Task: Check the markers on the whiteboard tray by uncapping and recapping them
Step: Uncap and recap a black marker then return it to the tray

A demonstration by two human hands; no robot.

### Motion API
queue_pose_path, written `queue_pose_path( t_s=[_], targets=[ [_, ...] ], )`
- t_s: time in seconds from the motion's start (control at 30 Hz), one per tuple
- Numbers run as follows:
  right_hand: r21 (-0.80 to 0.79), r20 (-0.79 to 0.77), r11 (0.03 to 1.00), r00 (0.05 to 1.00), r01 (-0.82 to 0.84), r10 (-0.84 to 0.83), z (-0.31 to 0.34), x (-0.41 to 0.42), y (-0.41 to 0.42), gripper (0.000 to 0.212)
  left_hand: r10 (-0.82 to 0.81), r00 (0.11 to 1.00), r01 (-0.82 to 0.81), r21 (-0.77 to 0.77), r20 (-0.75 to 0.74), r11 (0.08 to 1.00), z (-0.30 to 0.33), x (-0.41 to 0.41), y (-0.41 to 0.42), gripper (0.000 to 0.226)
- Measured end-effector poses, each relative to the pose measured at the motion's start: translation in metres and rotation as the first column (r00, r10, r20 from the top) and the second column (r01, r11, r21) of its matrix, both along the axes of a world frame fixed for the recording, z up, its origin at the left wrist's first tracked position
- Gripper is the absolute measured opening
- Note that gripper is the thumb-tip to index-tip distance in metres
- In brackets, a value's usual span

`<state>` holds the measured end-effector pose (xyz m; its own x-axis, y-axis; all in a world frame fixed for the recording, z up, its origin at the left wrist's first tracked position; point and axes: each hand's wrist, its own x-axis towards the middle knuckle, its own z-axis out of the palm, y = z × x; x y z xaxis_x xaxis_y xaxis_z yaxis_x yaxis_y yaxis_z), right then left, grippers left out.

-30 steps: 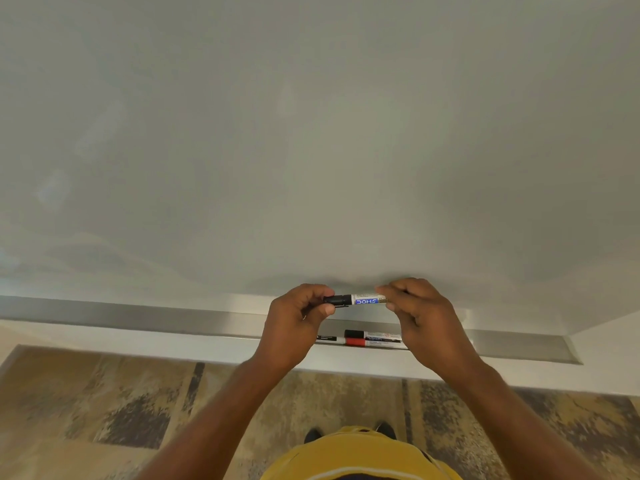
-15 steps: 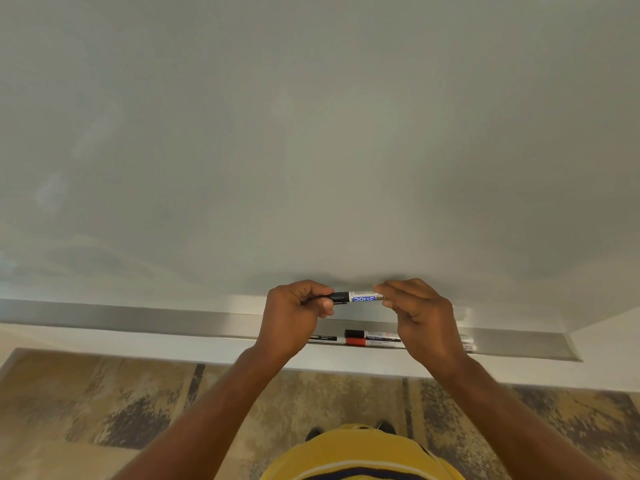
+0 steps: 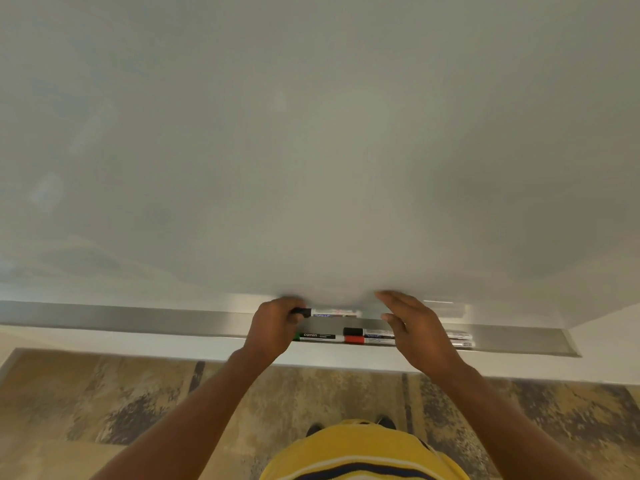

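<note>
Left hand (image 3: 273,329) grips the black-capped end of a white marker (image 3: 332,312), fingers curled tight round the cap, marker lying level, just above the silver whiteboard tray (image 3: 138,320) and close to the bottom edge of the whiteboard (image 3: 311,150). Right hand (image 3: 415,329) is off the marker, fingers spread and released, thumb out, hovering near the marker's free end without touching it. Both hands a bit blurred. On the tray below and between the hands lie more markers side by side: one with a green end and black "camlin" label (image 3: 317,337), one with a black cap (image 3: 367,331), one with a red cap (image 3: 369,340); their far ends poke out right of the right hand, partly hidden by it. Patterned tan and dark carpet (image 3: 104,410) below, yellow striped shirt (image 3: 360,452) at the bottom edge, dark shoe tips just above it
</note>
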<state>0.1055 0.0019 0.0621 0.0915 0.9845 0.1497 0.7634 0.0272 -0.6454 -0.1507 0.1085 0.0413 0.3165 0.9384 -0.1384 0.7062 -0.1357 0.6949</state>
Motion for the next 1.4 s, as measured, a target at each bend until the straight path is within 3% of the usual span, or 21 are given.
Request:
queue_pose_path(
  t_s=[0.17, 0.33, 0.67, 1.0, 1.23, 1.4],
  targets=[
    [-0.135, 0.035, 0.986, 0.995, 0.096, -0.092, -0.031, 0.016, -0.013, 0.034, -0.008, 0.985, 0.001, -0.042, -0.175, 0.999, -0.037, -0.01, 0.001, 0.023],
    [-0.226, 0.068, 0.966, 0.991, 0.128, -0.116, -0.053, 0.022, -0.017, 0.032, -0.025, 0.984, 0.017, -0.049, -0.174, 0.999, -0.051, -0.013, 0.001, 0.028],
    [-0.259, 0.169, 0.966, 0.985, 0.0, 0.045, -0.079, 0.008, 0.003, 0.037, -0.123, 0.955, 0.149, 0.078, -0.269, 0.986, -0.055, -0.016, 0.004, 0.032],
    [-0.333, 0.223, 0.943, 0.971, -0.013, 0.092, -0.099, -0.002, 0.006, 0.049, -0.187, 0.942, 0.226, 0.115, -0.278, 0.967, -0.061, -0.012, -0.001, 0.037],
    [-0.193, 0.167, 0.98, 0.986, 0.056, -0.024, -0.079, 0.041, -0.006, 0.05, -0.203, 0.942, 0.259, 0.196, -0.266, 0.946, -0.064, -0.012, -0.004, 0.021],
    [-0.253, 0.261, 0.941, 0.952, 0.225, -0.158, -0.074, 0.086, -0.034, 0.056, -0.252, 0.929, 0.317, 0.232, -0.27, 0.92, -0.066, -0.011, -0.007, 0.011]
  ],
)
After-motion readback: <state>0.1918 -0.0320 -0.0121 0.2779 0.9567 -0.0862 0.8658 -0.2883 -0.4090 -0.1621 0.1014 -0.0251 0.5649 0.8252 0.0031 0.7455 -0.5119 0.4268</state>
